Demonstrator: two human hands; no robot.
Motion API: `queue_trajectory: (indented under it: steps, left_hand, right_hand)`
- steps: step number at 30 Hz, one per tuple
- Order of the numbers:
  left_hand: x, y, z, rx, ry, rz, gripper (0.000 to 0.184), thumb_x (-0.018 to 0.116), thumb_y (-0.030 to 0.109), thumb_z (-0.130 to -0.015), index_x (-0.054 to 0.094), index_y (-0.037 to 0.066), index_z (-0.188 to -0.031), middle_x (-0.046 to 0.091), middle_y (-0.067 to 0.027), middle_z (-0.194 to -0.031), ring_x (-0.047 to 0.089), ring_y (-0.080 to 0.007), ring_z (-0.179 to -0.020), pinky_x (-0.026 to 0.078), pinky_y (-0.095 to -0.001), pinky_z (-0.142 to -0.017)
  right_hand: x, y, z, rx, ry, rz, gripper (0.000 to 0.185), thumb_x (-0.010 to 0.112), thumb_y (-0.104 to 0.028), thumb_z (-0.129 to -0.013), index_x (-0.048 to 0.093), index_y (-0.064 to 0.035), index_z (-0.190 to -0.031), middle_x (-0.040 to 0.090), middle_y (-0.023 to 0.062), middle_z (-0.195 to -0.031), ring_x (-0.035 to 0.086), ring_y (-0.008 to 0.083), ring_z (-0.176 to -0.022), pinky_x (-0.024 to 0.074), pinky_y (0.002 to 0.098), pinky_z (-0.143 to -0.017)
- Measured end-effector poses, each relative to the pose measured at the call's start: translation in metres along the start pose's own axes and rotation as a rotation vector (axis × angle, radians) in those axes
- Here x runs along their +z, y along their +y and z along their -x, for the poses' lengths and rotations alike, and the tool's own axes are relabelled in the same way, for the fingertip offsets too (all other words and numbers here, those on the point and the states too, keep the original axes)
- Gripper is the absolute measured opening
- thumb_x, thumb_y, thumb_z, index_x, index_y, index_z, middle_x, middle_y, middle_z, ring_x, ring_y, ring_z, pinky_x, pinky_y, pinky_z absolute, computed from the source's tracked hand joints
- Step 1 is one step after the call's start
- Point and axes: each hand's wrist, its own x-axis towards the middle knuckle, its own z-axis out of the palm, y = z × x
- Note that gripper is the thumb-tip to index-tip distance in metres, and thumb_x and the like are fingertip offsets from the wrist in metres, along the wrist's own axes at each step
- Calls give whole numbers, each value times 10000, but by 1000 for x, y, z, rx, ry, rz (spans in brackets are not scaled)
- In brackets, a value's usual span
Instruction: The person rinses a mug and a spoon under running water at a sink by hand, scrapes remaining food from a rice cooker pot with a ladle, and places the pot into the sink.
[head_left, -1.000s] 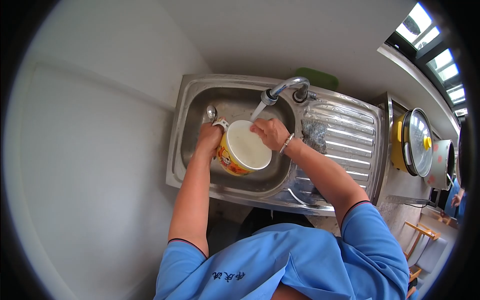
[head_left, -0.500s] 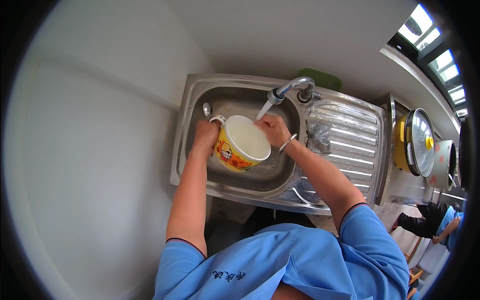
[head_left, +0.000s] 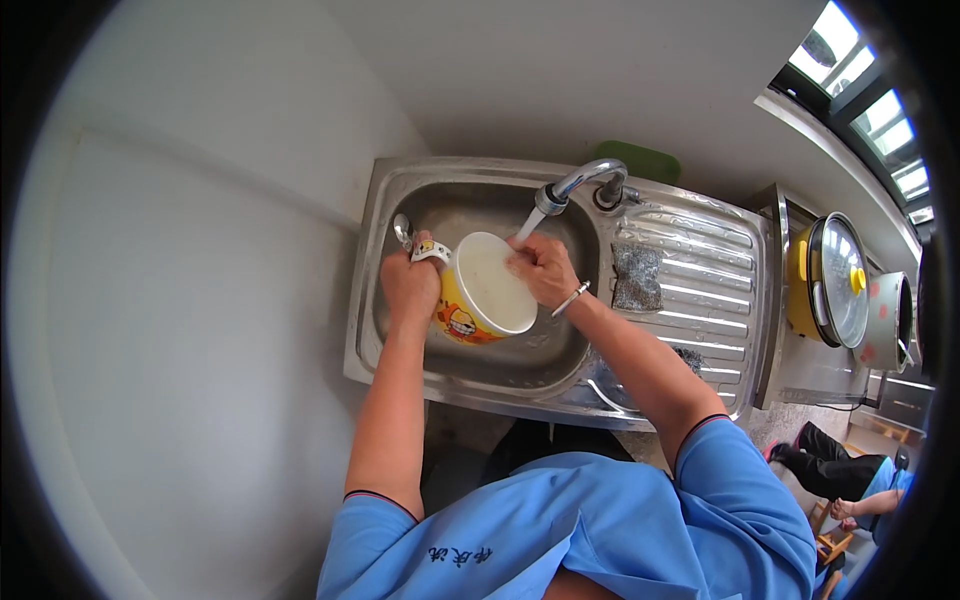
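A deep yellow bowl (head_left: 468, 328) with a cartoon print, a white inside and a side handle (head_left: 430, 252) is tilted over the sink basin (head_left: 480, 365). Cloudy, pale water seems to lie in it. My left hand (head_left: 410, 290) is closed at the handle. A metal spoon (head_left: 403, 230) sticks up past that hand, apparently held along with the handle; the grip itself is hidden. My right hand (head_left: 543, 270), with a bracelet at the wrist, is closed over the bowl's right rim, fingertips inside. Water (head_left: 530, 225) runs from the tap (head_left: 575, 182) right beside these fingers.
A grey scouring pad (head_left: 637, 277) lies on the ribbed drainboard (head_left: 705, 290). Behind the tap stands a green object (head_left: 640, 160). To the right are a yellow pot (head_left: 803, 285) with a glass lid and a spotted pot (head_left: 882, 325). Another person (head_left: 850, 475) is at lower right.
The bowl has turned and tipped slightly, its handle now showing more. My left hand and the spoon have shifted a little left and down. My right hand's fingers now reach over the rim.
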Motion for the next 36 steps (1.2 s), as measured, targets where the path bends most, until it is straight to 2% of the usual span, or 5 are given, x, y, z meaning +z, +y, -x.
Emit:
queue_trajectory:
  steps: [22, 28, 32, 34, 36]
  left_hand:
    - [12, 6, 19, 164, 96, 30, 349, 575, 270, -901, 650, -61, -819, 619, -116, -647, 528, -144, -627, 425, -319, -615]
    - [15, -20, 8, 85, 50, 401, 367, 586, 298, -902, 673, -44, -802, 635, -69, -702, 547, -133, -640, 437, -291, -628]
    - [7, -24, 5, -15, 5, 667, 457, 582, 389, -898, 667, -56, -833, 658, -86, -784, 586, -134, -679, 467, -258, -666]
    - [10, -28, 1, 29, -42, 690, 495, 582, 421, -888, 663, -66, -857, 662, -95, -799, 589, -135, -692, 474, -254, -673]
    - [16, -29, 2, 131, -36, 655, 493, 585, 417, -888, 666, -68, -861, 660, -94, -792, 589, -136, -688, 478, -261, -660]
  right_hand:
    - [1, -1, -8, 20, 139, -201, 215, 526, -31, -755, 603, 40, -944, 620, 47, -738, 561, 87, -682, 449, 270, -574]
    - [-14, -14, -10, -70, 73, 209, 249, 473, 61, -665, 582, 22, -886, 619, 181, -801, 592, 336, -674, 478, 360, -633]
    - [-18, -38, 3, -404, 183, 567, 347, 507, 61, -638, 572, -17, -969, 582, 182, -921, 577, 363, -863, 492, 427, -694]
    - [-6, -42, 5, -782, -41, 480, 379, 509, 86, -641, 574, -26, -997, 577, 146, -819, 593, 334, -785, 506, 385, -696]
    - [12, -37, 1, -730, -161, 533, 333, 534, 32, -667, 574, -10, -995, 584, 132, -825, 597, 331, -793, 518, 384, -726]
